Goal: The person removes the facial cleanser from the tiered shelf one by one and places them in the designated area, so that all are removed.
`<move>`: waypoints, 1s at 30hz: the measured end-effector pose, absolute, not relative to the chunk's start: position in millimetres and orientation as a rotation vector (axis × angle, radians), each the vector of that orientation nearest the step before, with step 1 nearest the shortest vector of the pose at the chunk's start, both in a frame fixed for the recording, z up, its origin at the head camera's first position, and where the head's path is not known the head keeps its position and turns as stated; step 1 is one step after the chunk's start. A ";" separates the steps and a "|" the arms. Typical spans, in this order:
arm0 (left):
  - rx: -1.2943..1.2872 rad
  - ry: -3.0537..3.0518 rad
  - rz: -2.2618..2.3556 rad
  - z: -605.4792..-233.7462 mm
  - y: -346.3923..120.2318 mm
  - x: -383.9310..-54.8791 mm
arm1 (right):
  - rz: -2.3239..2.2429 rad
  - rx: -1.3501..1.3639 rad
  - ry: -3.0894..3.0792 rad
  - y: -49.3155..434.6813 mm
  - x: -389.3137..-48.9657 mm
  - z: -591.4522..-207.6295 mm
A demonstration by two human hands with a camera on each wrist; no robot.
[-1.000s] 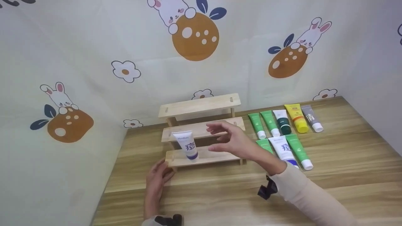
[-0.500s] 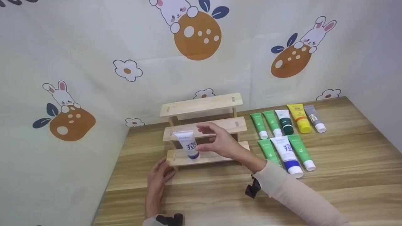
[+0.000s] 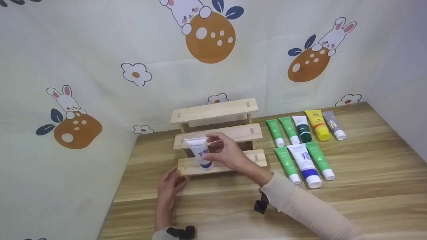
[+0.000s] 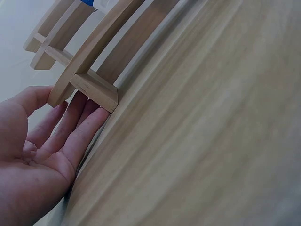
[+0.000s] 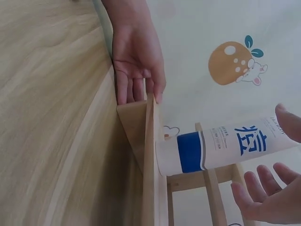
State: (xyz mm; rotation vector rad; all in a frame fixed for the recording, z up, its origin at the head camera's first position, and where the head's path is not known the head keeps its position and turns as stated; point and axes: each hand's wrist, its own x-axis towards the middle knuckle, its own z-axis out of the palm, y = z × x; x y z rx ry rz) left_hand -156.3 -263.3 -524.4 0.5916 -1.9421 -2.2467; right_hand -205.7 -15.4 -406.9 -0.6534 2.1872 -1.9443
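A white tube [image 3: 199, 151] with a blue band stands cap-down on the lowest step of a three-tier wooden display stand [image 3: 222, 166]. My right hand [image 3: 226, 151] reaches around this tube from the right. In the right wrist view its thumb [image 5: 289, 123] overlaps the tube's upper end, while the other fingers [image 5: 256, 188] stay apart from it. At the stand's lower left end, my left hand [image 3: 167, 190] holds the bottom step. The left wrist view shows that thumb [image 4: 37, 98] at the board's end and the fingers under it, by the leg [image 4: 96, 92].
Right of the stand, two rows of tubes lie on the wood-grain table [image 3: 360, 200]: several green tubes [image 3: 286, 165], a yellow one [image 3: 317, 125], a grey one [image 3: 334, 126], a white-and-dark-green one [image 3: 302, 128] and a larger white-and-blue one [image 3: 304, 165]. A patterned curtain [image 3: 150, 40] hangs behind.
My right hand has moved left, from beside the white tube to around it. The tube stays on the lowest step. My left hand keeps its place at the stand's end.
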 end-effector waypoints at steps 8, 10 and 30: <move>0.558 -1.961 -2.247 -526.1 -265.8 -157.1 | -1.979 -0.576 2.177 -23.8 -206.9 -410.3; 0.555 -1.962 -2.253 -526.1 -265.9 -157.8 | -1.976 -0.581 2.192 -25.9 -207.2 -411.9; 0.548 -1.938 -2.255 -525.5 -265.5 -155.7 | -2.043 -0.592 2.306 -30.8 -206.7 -425.7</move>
